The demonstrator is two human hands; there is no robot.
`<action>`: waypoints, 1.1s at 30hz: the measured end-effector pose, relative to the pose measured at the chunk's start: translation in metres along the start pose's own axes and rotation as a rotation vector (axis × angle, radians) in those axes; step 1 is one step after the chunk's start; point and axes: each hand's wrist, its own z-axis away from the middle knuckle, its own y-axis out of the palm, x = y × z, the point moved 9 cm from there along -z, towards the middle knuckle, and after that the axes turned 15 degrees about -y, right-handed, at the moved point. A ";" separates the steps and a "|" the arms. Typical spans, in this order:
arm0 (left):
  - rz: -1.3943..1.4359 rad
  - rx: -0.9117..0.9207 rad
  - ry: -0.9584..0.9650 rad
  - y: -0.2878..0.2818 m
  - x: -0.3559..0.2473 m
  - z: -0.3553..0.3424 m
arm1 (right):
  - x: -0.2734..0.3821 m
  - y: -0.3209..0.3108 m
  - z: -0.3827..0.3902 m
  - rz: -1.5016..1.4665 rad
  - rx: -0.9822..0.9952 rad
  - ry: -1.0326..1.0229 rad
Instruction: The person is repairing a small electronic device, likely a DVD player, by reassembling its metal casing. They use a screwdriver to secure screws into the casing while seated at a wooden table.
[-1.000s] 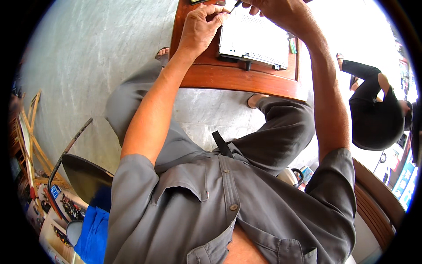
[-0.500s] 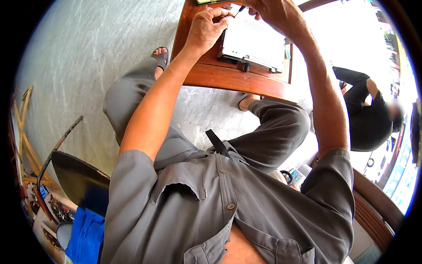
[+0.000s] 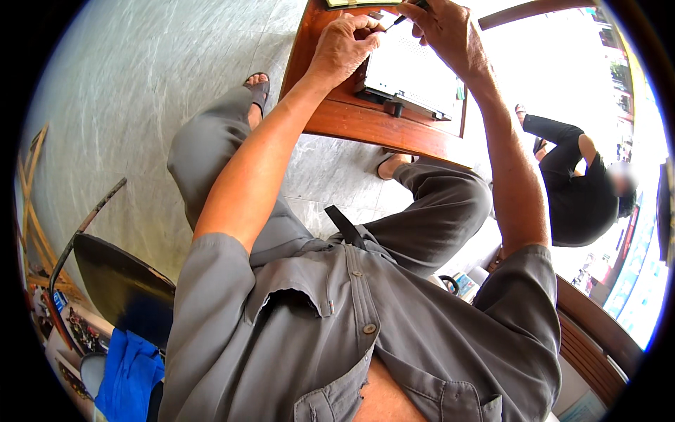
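Observation:
A flat white metal device casing (image 3: 415,74) with rows of small holes and a dark front edge lies on the wooden table (image 3: 351,121). My right hand (image 3: 450,35) grips a thin screwdriver (image 3: 399,20) with a dark handle, its shaft slanting down to the left. At the casing's far left corner, my left hand (image 3: 344,49) has thumb and forefinger pinched close to the screwdriver's tip. Whatever sits between those fingers is too small to make out.
A dark-edged flat item (image 3: 351,3) lies at the table's far edge. To the right a person in black (image 3: 580,190) sits bent over. A dark chair (image 3: 119,288) with a blue cloth (image 3: 130,373) stands at my left. Wooden slats (image 3: 39,218) lean beyond it.
The view has shifted slightly. The right hand has come lower in the picture, showing more of the screwdriver's handle. Both hands stay at the casing's far left corner.

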 end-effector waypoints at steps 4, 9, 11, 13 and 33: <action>0.035 -0.033 0.021 0.000 0.005 -0.003 | 0.007 0.002 -0.004 0.006 0.027 0.036; 0.031 -0.075 0.040 0.004 0.008 -0.004 | 0.003 -0.005 -0.010 0.097 0.123 -0.128; 0.035 -0.081 0.052 0.006 0.007 -0.004 | 0.002 -0.005 -0.008 0.068 0.177 -0.172; 0.034 -0.086 0.059 0.005 0.009 -0.004 | 0.014 -0.003 -0.009 0.077 0.251 -0.264; -0.044 -0.119 0.053 0.004 0.010 -0.001 | 0.030 0.002 -0.016 0.317 0.440 -0.320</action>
